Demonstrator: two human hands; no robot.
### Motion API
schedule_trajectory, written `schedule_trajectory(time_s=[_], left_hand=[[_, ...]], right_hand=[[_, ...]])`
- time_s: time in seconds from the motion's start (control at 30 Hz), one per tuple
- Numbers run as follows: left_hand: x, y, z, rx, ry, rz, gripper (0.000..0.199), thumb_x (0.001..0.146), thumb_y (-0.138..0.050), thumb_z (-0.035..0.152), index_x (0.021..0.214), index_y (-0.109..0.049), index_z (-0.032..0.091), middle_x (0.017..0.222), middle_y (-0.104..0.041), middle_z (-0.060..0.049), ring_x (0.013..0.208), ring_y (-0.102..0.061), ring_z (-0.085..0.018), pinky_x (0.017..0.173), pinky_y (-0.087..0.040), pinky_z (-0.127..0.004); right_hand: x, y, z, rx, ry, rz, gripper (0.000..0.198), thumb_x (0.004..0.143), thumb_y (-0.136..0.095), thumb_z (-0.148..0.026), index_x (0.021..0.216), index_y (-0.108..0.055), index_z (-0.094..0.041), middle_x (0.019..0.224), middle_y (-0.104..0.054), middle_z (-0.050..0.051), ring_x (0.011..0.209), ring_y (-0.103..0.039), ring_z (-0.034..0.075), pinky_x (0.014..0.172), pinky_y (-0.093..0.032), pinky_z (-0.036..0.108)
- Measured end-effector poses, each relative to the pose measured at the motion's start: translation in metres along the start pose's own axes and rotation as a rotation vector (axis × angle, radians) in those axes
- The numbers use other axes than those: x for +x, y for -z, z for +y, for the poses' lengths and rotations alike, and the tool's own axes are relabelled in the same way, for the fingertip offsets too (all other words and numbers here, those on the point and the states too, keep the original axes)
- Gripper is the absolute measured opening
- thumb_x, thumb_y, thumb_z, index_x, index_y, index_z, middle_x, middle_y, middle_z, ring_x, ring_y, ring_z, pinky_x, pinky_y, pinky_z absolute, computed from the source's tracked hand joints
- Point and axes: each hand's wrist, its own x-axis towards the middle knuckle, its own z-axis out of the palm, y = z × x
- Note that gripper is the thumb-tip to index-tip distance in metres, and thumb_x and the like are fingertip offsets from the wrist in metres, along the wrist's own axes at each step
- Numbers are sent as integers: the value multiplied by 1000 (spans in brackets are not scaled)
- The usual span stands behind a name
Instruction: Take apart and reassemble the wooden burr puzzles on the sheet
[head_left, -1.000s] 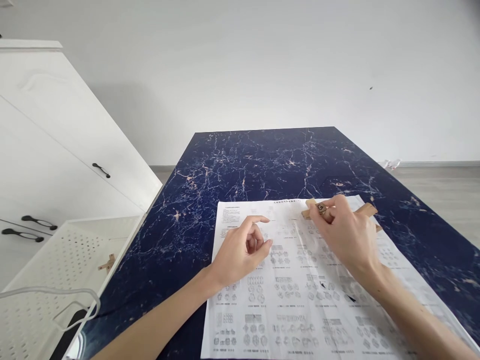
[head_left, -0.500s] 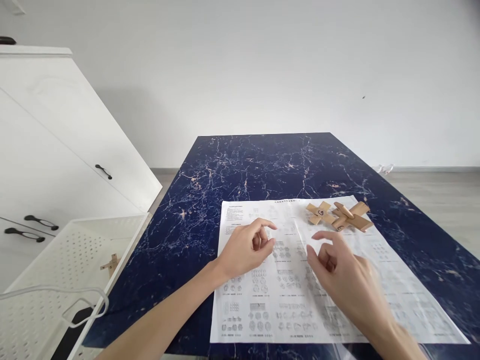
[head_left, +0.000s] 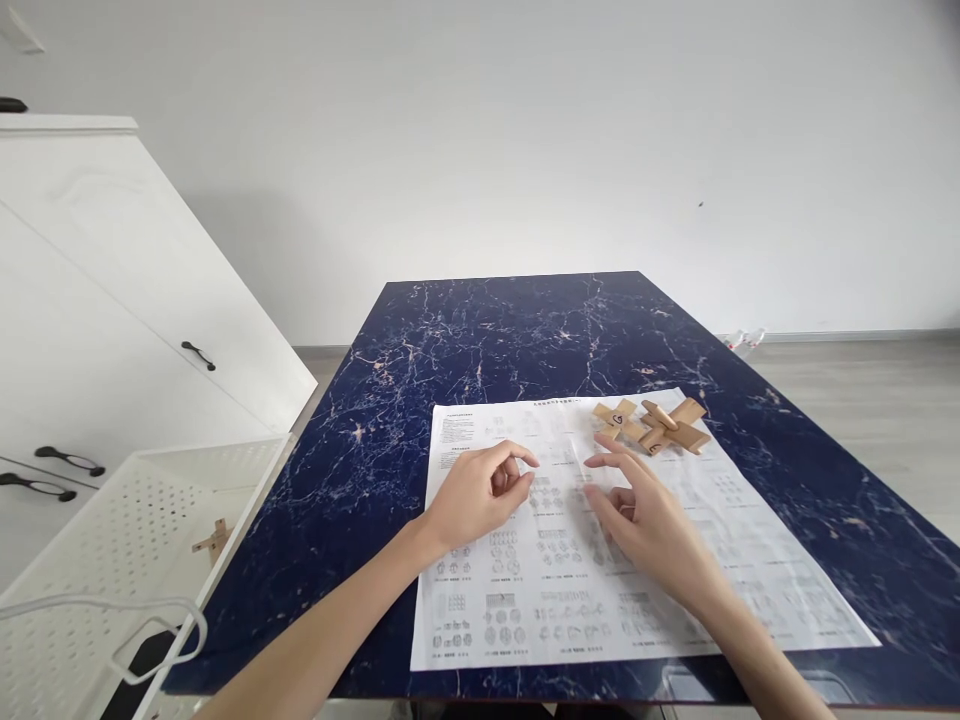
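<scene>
My left hand (head_left: 480, 497) is over a printed sheet (head_left: 517, 630) of small diagrams, thumb and index finger curved and apart, holding nothing. Across a narrow gap, my right hand (head_left: 646, 520) mirrors it, also empty, with its thumb and forefinger parted. Just beyond my right fingertips lies a cross-shaped wooden puzzle piece (head_left: 616, 418) marked with a G. Beside it, a bulkier cluster of crossed wooden puzzle pieces (head_left: 675, 428) rests on the sheet's far right part; a letter on it is partly hidden.
The sheet lies on a dark blue marble-patterned table (head_left: 495, 330). At the left stands a white perforated bin (head_left: 142, 500) with a wooden piece (head_left: 214, 540) and a white cable (head_left: 97, 602) inside or over it. A white cabinet (head_left: 112, 280) stands behind the bin.
My right hand has moved a little left relative to the sheet, toward my left hand and the G piece. The whole view has shifted slightly. The wooden pieces stay in place.
</scene>
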Motion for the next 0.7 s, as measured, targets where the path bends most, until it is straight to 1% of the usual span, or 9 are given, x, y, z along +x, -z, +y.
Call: schedule_trajectory(time_s=[0.1, 0.23, 0.4, 0.43, 0.5, 0.57, 0.6, 0.63, 0.7], left_hand=[[0, -1, -1, 9, 0, 0, 14, 100, -66, 30, 108, -72, 20, 69, -57, 6, 56, -51, -9, 60, -44, -23], [-1, -1, -4, 72, -25, 0, 15, 102, -64, 32, 107, -72, 21, 69, -58, 6, 57, -52, -10, 61, -45, -24], [-9, 3, 2, 269, -58, -29, 18, 102, -62, 32, 111, -73, 21, 73, -65, 4, 62, -57, -13, 64, -45, -26], [-13, 4, 5, 300, -54, -49, 19, 103, -61, 32, 113, -73, 22, 74, -66, 4, 63, -59, -13, 64, -45, -26], [-29, 7, 12, 348, -32, -79, 22, 104, -60, 32, 118, -73, 22, 72, -66, 4, 62, -60, -14, 65, -46, -27], [-51, 10, 16, 374, -6, -59, 23, 105, -58, 34, 118, -73, 23, 72, -67, 4, 61, -60, -14, 65, -46, -27], [-64, 11, 17, 370, 12, -34, 23, 106, -58, 36, 117, -74, 24, 72, -67, 4, 61, -59, -13, 65, -46, -27], [-77, 12, 18, 352, 35, -3, 23, 105, -58, 37, 117, -74, 24, 74, -68, 3, 61, -59, -13, 66, -46, -27], [-102, 15, 17, 306, 101, 73, 24, 105, -58, 39, 113, -74, 24, 75, -67, 3, 61, -57, -13, 62, -45, -26]], right_hand=[[0, 1, 3, 41, -57, -8, 32, 99, -60, -51, 117, -65, -25, 175, -39, 19, 49, -59, 9, 51, -56, 36], [-12, 2, 1, 88, -25, -17, 30, 101, -60, -52, 114, -66, -25, 168, -49, 17, 53, -62, 10, 55, -58, 36], [-37, 5, -1, 214, 9, 25, 36, 103, -61, -58, 106, -68, -23, 158, -58, 19, 63, -69, 15, 60, -60, 35], [-42, 6, -1, 232, 0, 23, 38, 103, -60, -60, 105, -68, -23, 150, -63, 19, 64, -70, 16, 60, -59, 34], [-51, 7, -1, 248, -40, 23, 41, 103, -59, -63, 106, -69, -23, 119, -76, 15, 65, -68, 19, 59, -57, 33], [-59, 8, -2, 236, -79, 20, 42, 104, -57, -64, 107, -71, -24, 83, -74, 7, 64, -66, 21, 57, -52, 31], [-62, 8, -2, 221, -86, 10, 42, 104, -56, -63, 106, -71, -24, 72, -68, 4, 64, -65, 21, 57, -49, 31], [-65, 9, -2, 202, -82, -4, 42, 105, -55, -63, 105, -72, -24, 68, -65, 2, 64, -64, 22, 56, -47, 30], [-67, 8, -2, 159, -60, -26, 41, 105, -54, -61, 102, -72, -24, 71, -66, 3, 67, -64, 22, 55, -43, 29]])
